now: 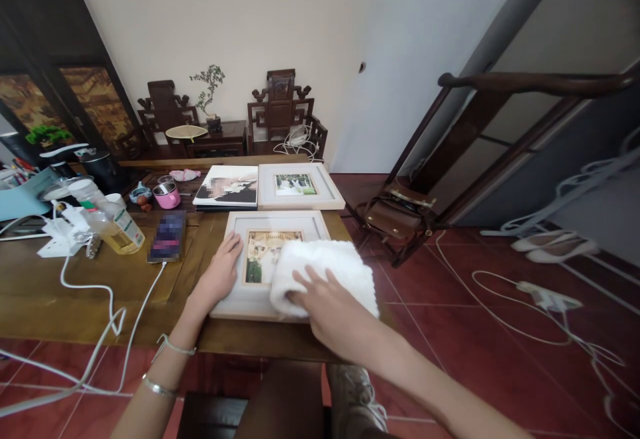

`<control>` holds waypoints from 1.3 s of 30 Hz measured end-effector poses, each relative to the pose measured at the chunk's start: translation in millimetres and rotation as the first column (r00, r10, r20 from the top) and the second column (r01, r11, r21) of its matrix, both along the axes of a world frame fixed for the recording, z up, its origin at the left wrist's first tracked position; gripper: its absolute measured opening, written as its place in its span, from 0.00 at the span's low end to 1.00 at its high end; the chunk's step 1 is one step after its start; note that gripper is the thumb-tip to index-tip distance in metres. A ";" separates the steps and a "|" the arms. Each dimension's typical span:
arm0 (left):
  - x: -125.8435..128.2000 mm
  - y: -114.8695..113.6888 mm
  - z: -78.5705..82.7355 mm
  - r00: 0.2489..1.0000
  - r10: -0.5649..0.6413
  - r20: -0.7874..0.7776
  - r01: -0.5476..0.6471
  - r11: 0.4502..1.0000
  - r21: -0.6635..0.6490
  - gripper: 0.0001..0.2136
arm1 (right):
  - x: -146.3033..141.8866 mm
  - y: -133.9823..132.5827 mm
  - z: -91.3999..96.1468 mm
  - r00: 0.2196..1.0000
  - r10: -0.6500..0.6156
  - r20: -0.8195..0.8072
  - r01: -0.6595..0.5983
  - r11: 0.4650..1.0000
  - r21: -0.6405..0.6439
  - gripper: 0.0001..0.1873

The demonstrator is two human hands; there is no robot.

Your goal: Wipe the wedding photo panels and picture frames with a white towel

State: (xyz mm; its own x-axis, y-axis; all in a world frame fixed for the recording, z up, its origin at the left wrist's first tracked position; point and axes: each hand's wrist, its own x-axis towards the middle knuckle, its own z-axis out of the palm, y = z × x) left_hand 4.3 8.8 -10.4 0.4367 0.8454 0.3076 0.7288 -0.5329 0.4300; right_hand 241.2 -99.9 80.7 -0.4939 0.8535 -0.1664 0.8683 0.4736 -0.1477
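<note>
A pale wooden picture frame with a photo lies flat near the front edge of the wooden table. My left hand rests flat on the frame's left border, fingers stretched out. My right hand lies spread on a folded white towel that covers the frame's right half. Behind it lie a second framed photo and an unframed print.
A phone on a white cable, an oil bottle, a pink cup and a power strip crowd the table's left. A folding stand with a brown bag is to the right. Cables lie on the red tile floor.
</note>
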 end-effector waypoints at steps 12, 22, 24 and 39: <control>0.4 1.3 -2.1 0.999 -0.001 0.034 -0.001 0.999 0.041 0.29 | 11.8 111.4 -33.1 0.997 -0.069 0.033 0.056 0.951 0.304 0.31; 2.2 0.5 -5.4 0.999 0.024 0.044 -0.026 0.999 0.044 0.29 | 3.3 -20.3 24.3 0.978 0.197 -0.071 -0.207 0.962 -0.180 0.33; 2.1 0.3 -5.1 0.999 0.025 0.023 -0.025 0.999 0.029 0.29 | 3.2 -14.7 19.5 0.978 0.183 -0.103 -0.199 0.965 -0.169 0.35; 1.9 0.7 -2.3 0.999 0.006 0.050 -0.006 1.000 -0.012 0.30 | -4.5 109.4 -31.5 0.999 -0.008 0.049 -0.004 0.969 0.245 0.34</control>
State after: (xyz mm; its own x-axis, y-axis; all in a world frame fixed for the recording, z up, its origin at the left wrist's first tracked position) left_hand 6.3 9.5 -12.8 0.4160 0.8516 0.3190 0.7094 -0.5234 0.4720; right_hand 236.7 9.6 49.1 -0.4883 0.8723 0.0242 0.8727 0.4881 0.0157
